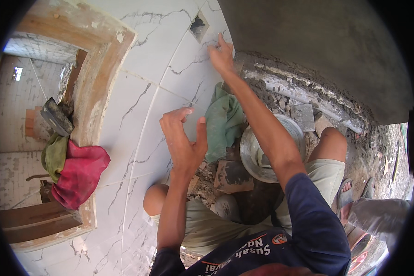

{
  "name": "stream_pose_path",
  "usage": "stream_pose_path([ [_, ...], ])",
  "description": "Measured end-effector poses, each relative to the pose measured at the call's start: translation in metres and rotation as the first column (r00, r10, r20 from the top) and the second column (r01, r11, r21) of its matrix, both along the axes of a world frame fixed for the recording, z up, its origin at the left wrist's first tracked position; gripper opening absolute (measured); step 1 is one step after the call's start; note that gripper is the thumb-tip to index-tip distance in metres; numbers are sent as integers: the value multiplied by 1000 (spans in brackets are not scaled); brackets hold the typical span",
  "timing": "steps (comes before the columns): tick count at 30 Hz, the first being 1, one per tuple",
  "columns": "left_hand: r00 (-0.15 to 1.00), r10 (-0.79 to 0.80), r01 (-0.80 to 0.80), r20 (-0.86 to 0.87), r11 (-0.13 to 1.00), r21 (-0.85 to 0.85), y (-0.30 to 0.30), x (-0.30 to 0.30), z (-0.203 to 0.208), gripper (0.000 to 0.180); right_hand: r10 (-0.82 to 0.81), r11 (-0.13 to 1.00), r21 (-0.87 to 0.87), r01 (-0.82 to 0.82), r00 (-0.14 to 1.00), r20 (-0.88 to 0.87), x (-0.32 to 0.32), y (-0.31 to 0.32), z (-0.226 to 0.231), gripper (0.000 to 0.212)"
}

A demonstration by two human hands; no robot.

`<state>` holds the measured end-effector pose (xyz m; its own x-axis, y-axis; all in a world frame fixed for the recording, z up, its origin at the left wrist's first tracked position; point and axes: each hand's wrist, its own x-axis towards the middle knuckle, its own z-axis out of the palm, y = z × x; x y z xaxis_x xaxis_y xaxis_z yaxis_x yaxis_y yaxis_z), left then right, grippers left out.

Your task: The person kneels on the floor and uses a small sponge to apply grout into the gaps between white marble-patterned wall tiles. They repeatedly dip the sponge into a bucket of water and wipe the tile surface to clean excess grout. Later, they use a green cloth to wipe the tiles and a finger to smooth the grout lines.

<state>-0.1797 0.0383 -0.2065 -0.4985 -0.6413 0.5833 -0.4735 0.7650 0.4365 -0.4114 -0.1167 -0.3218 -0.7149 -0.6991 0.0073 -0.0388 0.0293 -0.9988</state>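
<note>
White wall tiles (pixel 129 110) with dark veins stand in front of me, with pale joint lines between them. My right hand (pixel 221 56) is raised at the far edge of the tiles, by the corner with the grey wall, index finger stretched out and no tool showing. Just beyond it is a diamond-shaped hole (pixel 198 27) in the tiling. My left hand (pixel 183 140) is nearer to me in front of the tiles, thumb and fingers apart, holding nothing; whether it touches them I cannot tell. A green cloth (pixel 223 122) lies between my arms, against the tiles.
Partly behind my right forearm, a round metal basin (pixel 249 158) holds something pale. Rubble, a broken tile piece (pixel 302 117) and a pipe (pixel 287 92) lie along the grey wall (pixel 317 41). Red cloth (pixel 80 175) hangs on the wooden frame (pixel 94 69) at left. Another person's sandalled foot (pixel 346 191) is at right.
</note>
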Motion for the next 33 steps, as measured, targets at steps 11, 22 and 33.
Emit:
stream_pose_path([
  [11, 1000, 3, -3, 11, 1000, 3, 1, 3, 0, 37, -5, 999, -36, -2, 982, -188, 4, 5, 25, 79],
  [22, 1000, -7, 7, 9, 1000, 0, 3, -4, -3, 38, -208, 961, 207, 184, 973, 101, -47, 56, -97, 86],
  [33, 998, 4, -3, 70, 1000, -15, 2, -1, -8, 31, 508, 605, 740, -295, 858, -74, 73, 108, -117, 82],
])
